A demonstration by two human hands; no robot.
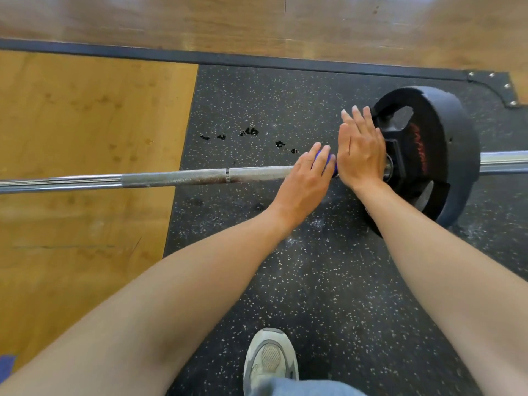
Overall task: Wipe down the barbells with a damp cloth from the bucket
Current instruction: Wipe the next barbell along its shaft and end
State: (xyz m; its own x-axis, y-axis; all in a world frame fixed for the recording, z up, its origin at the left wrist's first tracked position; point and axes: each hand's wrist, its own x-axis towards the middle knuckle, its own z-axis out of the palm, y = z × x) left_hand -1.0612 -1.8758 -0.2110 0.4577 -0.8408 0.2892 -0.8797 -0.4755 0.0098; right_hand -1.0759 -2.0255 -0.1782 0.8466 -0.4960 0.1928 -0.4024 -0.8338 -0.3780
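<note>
Bare forearms, no sleeves; a grey-and-cream mesh sneaker (pixel 270 360) below a blue denim cuff (pixel 303 388).

One barbell (pixel 177 177) shows, with one black weight plate (pixel 434 155) just beyond the right hand's (pixel 361 151) fingers (pixel 357 118). Two bare hands are in view; the left hand (pixel 305 181) has its fingers (pixel 320 157) curled over one blue cloth (pixel 328 160). One pale shoe (pixel 270 361) shows, well back from both hands. About five dark wet spots (pixel 250 132) dot the rubber floor (pixel 328 281) past the left fingers.
</note>
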